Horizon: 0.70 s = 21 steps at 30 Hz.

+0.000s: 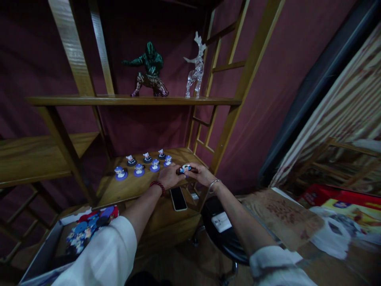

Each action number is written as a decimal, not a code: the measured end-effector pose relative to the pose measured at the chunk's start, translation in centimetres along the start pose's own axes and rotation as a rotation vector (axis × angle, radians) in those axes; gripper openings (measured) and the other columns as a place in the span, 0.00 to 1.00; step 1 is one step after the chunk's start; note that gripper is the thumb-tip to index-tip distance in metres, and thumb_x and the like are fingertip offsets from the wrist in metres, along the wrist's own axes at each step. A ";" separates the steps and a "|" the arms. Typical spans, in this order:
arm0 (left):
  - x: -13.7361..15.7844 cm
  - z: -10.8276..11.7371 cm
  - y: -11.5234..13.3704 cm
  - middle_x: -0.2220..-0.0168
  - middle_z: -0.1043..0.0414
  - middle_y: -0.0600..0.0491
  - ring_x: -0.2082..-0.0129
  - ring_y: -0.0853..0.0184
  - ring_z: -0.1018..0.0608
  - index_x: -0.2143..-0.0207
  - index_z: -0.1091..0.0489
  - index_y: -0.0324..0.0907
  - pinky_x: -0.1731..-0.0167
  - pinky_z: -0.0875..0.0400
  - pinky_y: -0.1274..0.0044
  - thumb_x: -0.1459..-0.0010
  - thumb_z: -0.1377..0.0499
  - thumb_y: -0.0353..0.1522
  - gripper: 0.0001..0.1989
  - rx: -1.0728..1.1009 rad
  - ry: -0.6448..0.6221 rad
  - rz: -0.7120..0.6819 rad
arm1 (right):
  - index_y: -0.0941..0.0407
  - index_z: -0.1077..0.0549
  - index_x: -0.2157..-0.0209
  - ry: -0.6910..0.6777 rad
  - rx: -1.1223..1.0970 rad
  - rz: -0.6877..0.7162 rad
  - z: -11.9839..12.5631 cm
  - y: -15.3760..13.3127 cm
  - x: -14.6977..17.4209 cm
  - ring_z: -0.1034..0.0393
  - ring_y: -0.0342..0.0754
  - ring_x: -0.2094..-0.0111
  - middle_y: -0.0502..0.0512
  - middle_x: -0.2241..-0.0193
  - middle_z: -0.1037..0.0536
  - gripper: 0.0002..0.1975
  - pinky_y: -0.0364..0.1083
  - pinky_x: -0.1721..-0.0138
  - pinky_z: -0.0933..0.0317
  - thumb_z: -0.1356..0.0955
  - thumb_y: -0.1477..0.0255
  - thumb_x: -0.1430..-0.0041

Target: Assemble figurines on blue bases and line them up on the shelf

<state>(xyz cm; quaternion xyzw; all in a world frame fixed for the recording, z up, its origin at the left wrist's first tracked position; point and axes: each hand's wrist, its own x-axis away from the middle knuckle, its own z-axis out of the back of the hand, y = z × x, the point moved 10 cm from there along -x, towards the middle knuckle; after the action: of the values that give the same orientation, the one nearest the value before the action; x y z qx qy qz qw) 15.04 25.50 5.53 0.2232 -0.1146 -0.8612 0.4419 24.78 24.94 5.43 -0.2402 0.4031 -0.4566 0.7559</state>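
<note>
Both my hands meet at a small figurine (185,169) with white, blue and dark parts, held just above the right end of the lower wooden shelf (131,190). My left hand (170,176), with a red bead bracelet, grips its left side. From the right, my right hand (202,174), wearing a silver bangle, pinches it. Fine details of the piece are too small to make out. Left of my hands stand several figurines on purple bases (139,170) in a front row. Behind them is a row of three figurines on black bases (147,157).
A green figure statue (151,69) and a clear deer statue (196,67) stand on the upper shelf (143,101). Below my hands lies a phone (178,198). An open box (44,254) of figurines is lower left. A black stool (214,234) bears a white packet (221,222).
</note>
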 end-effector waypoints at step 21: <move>0.0 0.5 -0.2 0.65 0.32 0.52 0.64 0.68 0.29 0.65 0.32 0.43 0.64 0.36 0.78 0.52 0.52 0.26 0.13 0.027 0.089 -0.001 | 0.55 0.35 0.55 -0.002 -0.154 -0.239 -0.1 1.7 0.1 0.32 0.43 0.66 0.51 0.65 0.26 0.26 0.44 0.62 0.37 0.30 0.69 0.60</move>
<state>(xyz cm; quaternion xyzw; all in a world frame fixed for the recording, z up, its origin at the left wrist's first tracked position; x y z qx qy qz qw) 14.64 25.69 5.90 0.2673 -0.1062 -0.8491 0.4431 25.57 25.62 4.06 -0.3443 0.4049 -0.5108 0.6758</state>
